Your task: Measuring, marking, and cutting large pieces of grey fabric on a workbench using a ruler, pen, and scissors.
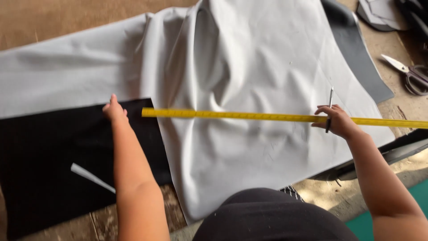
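A large sheet of pale grey material point(240, 67) lies rumpled across the work table. A yellow measuring tape point(249, 115) stretches straight across it from left to right. My left hand point(114, 110) presses flat on the black material point(49, 151) near the tape's left end, just apart from it. My right hand point(336, 120) pins the tape down on the grey sheet and holds a silver pen point(329, 107) upright between its fingers.
Scissors point(412, 76) lie at the right edge on the bare wooden table point(53, 18). A dark grey sheet point(356, 53) shows under the pale one at the upper right. A thin grey offcut strip point(91, 177) lies on the black material.
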